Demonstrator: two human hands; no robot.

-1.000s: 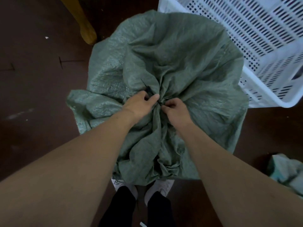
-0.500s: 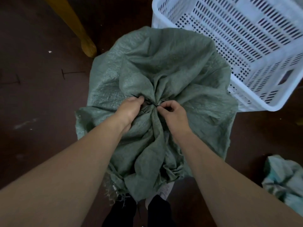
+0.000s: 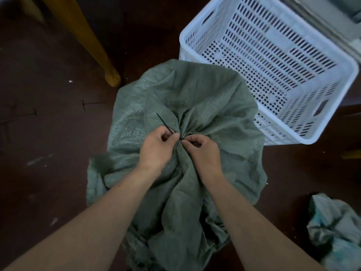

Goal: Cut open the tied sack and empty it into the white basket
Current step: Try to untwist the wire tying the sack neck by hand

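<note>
Sack (image 3: pixel 195 98) neck bunched between hands: left hand (image 3: pixel 156 149) pinches black tie (image 3: pixel 163 121), tail pointing up-left; right hand (image 3: pixel 204 153) pinches neck alongside. White basket (image 3: pixel 283 130) beyond, right-hand side.

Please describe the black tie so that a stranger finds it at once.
Find the big green sack beside the white basket. At its gathered neck, a thin black tie pokes out above the left hand: the only straight dark line on the cloth.

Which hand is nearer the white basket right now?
Right. The right hand pinches the tied neck of the sack on the side toward the white basket; the left hand pinches it on the far side.
</note>
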